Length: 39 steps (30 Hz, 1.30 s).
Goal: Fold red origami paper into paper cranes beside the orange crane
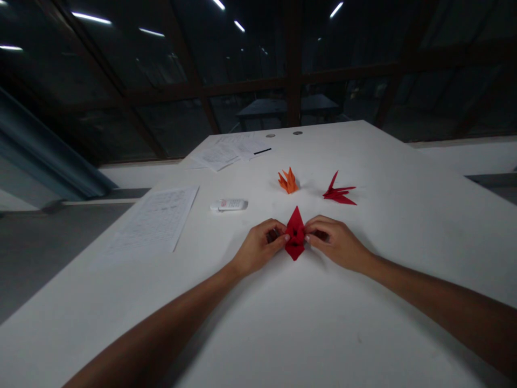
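Paper [297, 224], red and folded to a point at each end, sits between two bare hands on the white tabletop [294, 323]; take it as the centre of the dial, with twelve o'clock pointing away from the person. One tip aims at twelve, the other at six, and small dark hollows show in the middle.

At nine o'clock the left hand [264, 240] pinches its near edge between thumb and curled fingers. At three o'clock the right hand [333, 240] mirrors it, thumb and fingertips drawn close together on the opposite edge. Neither hand appears to hold anything else.

As for progress, much of the folding looks done on this piece, since it has clear tips and raised sides. With both hands on it, the shaping seems unfinished; how many folds are left cannot be told from here. Two other folded pieces stand apart from the hands and look further along: a spiky orange piece [288, 182] near twelve o'clock and a crimson piece [338, 194] with spread points at about one.

A white tube [229, 205] lies at ten o'clock, its print too small to read. Beyond it toward eleven are loose printed papers [220, 153], and a single printed sheet [157, 221] lies between nine and ten.
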Motion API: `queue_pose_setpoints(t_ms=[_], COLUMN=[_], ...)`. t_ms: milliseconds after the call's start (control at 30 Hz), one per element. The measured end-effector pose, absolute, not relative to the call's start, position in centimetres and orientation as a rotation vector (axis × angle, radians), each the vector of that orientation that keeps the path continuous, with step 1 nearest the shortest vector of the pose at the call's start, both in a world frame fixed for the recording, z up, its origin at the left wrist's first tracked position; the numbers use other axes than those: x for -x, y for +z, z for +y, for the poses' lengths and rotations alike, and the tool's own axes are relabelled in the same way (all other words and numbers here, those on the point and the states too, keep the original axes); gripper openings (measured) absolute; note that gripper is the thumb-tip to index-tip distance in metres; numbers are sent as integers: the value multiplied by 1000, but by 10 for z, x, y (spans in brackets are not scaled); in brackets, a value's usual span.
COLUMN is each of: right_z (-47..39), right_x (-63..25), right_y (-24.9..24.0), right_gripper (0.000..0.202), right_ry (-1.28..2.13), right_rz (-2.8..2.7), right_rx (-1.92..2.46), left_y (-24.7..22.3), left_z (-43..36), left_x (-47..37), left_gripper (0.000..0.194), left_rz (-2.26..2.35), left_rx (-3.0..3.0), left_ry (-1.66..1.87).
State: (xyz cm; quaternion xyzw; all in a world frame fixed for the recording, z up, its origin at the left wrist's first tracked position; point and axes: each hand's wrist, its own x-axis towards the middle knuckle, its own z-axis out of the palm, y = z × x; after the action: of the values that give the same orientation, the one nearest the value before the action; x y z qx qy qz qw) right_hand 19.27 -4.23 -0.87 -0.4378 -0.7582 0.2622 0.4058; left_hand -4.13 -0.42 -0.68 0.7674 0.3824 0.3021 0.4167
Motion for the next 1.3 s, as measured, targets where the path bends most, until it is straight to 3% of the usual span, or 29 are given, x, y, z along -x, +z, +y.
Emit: queue_pose_setpoints(t_ms=[1300], right_z=[-43], right_x=[-194], right_y=[-9], right_gripper=[13], right_ry=[623], right_rz=[-2009], right_rx=[1106], left_y=[-5], left_z=[-3], left_x=[37], left_gripper=[23], left_rz=[983], left_rx=[-1832], left_ry=[834])
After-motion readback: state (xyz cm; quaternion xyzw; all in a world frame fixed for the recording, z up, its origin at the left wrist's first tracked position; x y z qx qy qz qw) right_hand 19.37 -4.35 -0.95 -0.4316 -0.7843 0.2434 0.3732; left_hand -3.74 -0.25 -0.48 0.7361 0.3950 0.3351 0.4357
